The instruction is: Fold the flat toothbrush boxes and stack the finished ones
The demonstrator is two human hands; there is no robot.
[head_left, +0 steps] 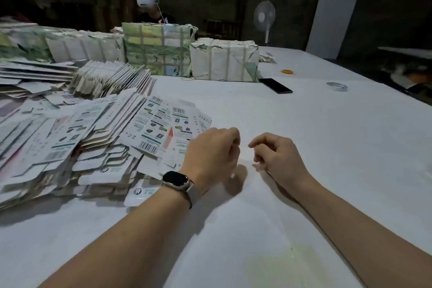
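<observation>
A wide white surface [315, 147] is carrying everything, and the sprawling heap of flat printed white cardboard toothbrush boxes [70, 138] is lying along its left part, fanned in overlapping layers with barcodes and small product pictures showing; the lettering on them is too blurred to read. Behind the heap, paper-wrapped bundles bound with tape [224, 61] are standing in a row, and behind those a person wearing a white headset [148, 1] is sitting. Right of the bundles a black phone [275, 85] is lying flat, with a roll of clear tape [336, 86] and a small orange ring [287, 72] farther right, and a white standing fan [264, 18] beyond the surface. The left hand [210, 154], a square dark-faced watch [175, 180] on its wrist, is hovering at the heap's right edge with fingers loosely curled, holding nothing. The right hand [278, 156] is hanging just beside it, fingers loosely curled and likewise gripping nothing.
</observation>
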